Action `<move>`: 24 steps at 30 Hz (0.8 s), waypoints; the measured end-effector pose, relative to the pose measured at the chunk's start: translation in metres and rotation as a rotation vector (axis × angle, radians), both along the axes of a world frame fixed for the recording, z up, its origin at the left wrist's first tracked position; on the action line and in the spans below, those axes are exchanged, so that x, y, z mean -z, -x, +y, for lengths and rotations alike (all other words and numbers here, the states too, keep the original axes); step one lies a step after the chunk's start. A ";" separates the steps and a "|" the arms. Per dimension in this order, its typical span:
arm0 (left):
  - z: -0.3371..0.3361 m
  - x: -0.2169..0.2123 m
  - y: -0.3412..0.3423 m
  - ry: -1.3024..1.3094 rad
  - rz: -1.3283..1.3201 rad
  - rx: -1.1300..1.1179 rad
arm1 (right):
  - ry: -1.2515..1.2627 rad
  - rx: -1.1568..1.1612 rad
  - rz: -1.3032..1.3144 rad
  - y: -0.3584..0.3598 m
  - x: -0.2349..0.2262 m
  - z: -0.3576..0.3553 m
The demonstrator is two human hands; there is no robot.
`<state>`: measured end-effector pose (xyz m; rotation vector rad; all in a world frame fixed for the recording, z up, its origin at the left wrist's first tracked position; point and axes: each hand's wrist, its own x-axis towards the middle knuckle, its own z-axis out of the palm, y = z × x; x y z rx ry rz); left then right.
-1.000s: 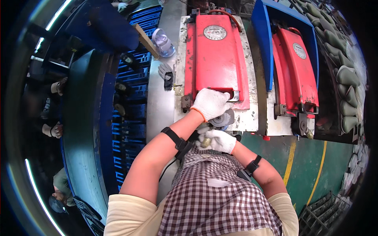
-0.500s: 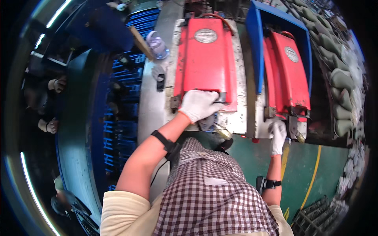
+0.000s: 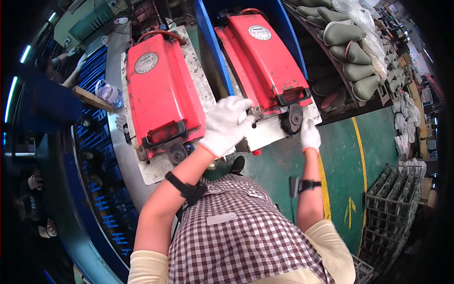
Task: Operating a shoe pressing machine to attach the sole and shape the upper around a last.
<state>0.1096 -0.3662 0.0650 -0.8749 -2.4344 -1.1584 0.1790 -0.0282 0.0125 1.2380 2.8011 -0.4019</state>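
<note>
Two red machine covers stand side by side on pale metal bases. The left cover (image 3: 163,90) has a black handle (image 3: 164,133) and a dark round-ended latch (image 3: 178,152) at its near end. The right cover (image 3: 269,57) has a similar handle (image 3: 294,96) and latch (image 3: 296,117). My white-gloved left hand (image 3: 226,124) is over the gap between the machines, thumb and fingers apart, fingertips close to a metal bracket (image 3: 257,112) on the right machine. Beside the right latch, at the base's near edge, is my gloved right hand (image 3: 310,136); its fingers are partly hidden and blurred.
A blue guard (image 3: 215,47) surrounds the right machine. A clear plastic bottle (image 3: 109,93) stands left of the machines. Grey-green shoe-shaped forms (image 3: 362,87) fill a rack at the right. A wire cart (image 3: 395,201) stands on the green floor. Other people's hands show at far left.
My view has turned rightward. My left hand has left the left machine's handle and crossed toward the right machine. My right hand remains near the right machine's latch.
</note>
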 end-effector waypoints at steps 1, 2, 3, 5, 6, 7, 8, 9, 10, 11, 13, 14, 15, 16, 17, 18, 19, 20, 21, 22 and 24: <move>0.016 0.003 0.002 0.044 -0.022 0.068 | -0.003 -0.027 0.139 -0.016 0.006 -0.013; 0.030 0.006 0.004 0.090 -0.046 0.138 | 0.030 -0.072 0.282 -0.031 0.008 -0.026; 0.040 0.010 0.006 0.120 -0.055 0.178 | 0.059 -0.138 0.243 -0.043 0.002 -0.040; 0.049 0.017 0.006 0.154 0.008 0.230 | 0.396 -0.176 0.310 -0.070 0.000 -0.065; 0.053 0.023 0.008 0.174 0.078 0.261 | 0.662 -0.121 0.256 -0.074 -0.025 -0.087; 0.057 0.029 0.009 0.166 0.109 0.275 | 0.659 -0.118 0.260 -0.080 -0.028 -0.084; 0.059 0.030 0.010 0.163 0.112 0.278 | 0.579 -0.098 0.156 -0.084 -0.030 -0.077; 0.060 0.031 0.010 0.193 0.154 0.289 | 0.499 -0.080 0.051 -0.085 -0.032 -0.072; 0.061 0.032 0.012 0.223 0.195 0.295 | 0.497 -0.085 0.051 -0.082 -0.026 -0.068; 0.060 0.027 0.012 0.199 0.321 0.256 | 0.465 -0.194 0.251 -0.081 -0.022 -0.073; 0.061 0.016 0.020 0.115 0.362 0.237 | 0.207 -0.543 0.514 -0.070 -0.021 -0.077; 0.062 0.007 0.027 0.029 0.410 0.214 | 0.212 -0.548 0.514 -0.051 -0.028 -0.081; 0.063 -0.013 0.031 -0.005 0.419 0.217 | 0.119 -0.721 0.496 -0.032 -0.037 -0.082; 0.062 -0.032 0.037 -0.033 0.409 0.217 | 0.028 -0.904 0.476 -0.008 -0.040 -0.082; 0.063 -0.048 0.043 -0.068 0.421 0.210 | 0.038 -0.847 0.425 0.019 -0.038 -0.081; 0.063 -0.063 0.050 -0.102 0.434 0.200 | 0.048 -0.793 0.375 0.048 -0.032 -0.078; 0.062 -0.078 0.056 -0.168 0.452 0.197 | 0.047 -0.693 0.409 0.075 -0.023 -0.077; 0.063 -0.096 0.062 -0.175 0.445 0.195 | 0.039 -0.597 0.446 0.104 -0.014 -0.070; 0.063 -0.108 0.071 -0.198 0.465 0.167 | 0.063 -0.586 0.424 0.130 -0.010 -0.067; 0.065 -0.123 0.080 -0.228 0.487 0.145 | 0.079 -0.570 0.403 0.152 -0.007 -0.061; 0.069 -0.149 0.097 -0.284 0.582 0.102 | -0.074 -0.593 0.499 0.179 0.020 -0.050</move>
